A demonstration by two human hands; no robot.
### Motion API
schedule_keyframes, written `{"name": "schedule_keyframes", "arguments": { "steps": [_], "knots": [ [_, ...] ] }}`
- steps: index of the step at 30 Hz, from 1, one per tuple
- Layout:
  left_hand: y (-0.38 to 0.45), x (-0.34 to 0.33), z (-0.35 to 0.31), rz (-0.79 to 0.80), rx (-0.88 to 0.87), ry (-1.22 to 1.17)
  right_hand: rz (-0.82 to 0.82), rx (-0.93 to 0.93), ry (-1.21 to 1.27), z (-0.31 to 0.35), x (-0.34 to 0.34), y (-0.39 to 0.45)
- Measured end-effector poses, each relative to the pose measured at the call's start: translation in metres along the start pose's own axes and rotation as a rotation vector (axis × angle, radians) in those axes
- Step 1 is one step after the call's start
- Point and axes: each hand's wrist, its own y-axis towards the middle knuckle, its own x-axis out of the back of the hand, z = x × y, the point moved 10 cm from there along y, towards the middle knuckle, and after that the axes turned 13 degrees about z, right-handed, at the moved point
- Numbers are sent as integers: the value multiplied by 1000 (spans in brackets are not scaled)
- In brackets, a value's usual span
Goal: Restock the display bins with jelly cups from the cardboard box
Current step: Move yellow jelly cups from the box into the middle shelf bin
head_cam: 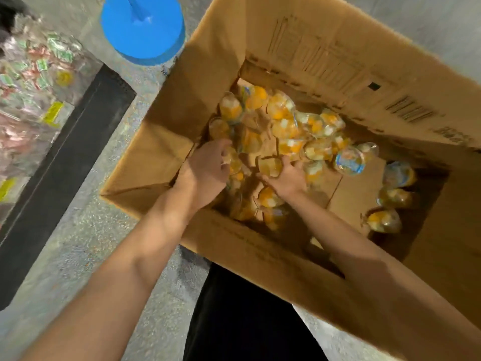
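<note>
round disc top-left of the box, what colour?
Bright blue disc, standing on the floor beside the box; head view.

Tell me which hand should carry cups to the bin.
Left, probably: the left hand already grips jelly cups nearest the display bin; the right hand sits farther away.

A shop floor, most likely a grocery or sweet shop. At the left of the frame a clear display bin (31, 82) holds wrapped sweets with yellow tags. A large cardboard box (325, 56) of jelly cups (286, 121) stands open on speckled concrete floor (86, 230).
</note>
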Motion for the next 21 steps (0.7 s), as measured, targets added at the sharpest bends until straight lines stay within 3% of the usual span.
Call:
{"name": "schedule_keyframes", "arguments": {
  "steps": [4,7,9,12,14,17,19,21],
  "knots": [
    [5,-14,-3,61,6,65,-109,24,10,7,-1,13],
    [2,-16,-10,105,-10,53,-135,84,333,0,9,7],
    [-2,-15,-18,121,-44,35,-28,135,687,-2,9,-6],
    [-6,-13,-25,130,-75,-16,392,263,1116,24,-11,-44],
    [-11,-9,-34,126,-145,-91,611,376,1127,46,-19,-73],
    [-18,5,-43,29,-247,-210,722,451,1086,56,-21,-91],
    [-19,13,-40,-63,-220,-195,626,367,935,44,-19,-84],
    [-16,16,-32,-109,-166,-151,370,183,623,10,-11,-57]
  ]
}}
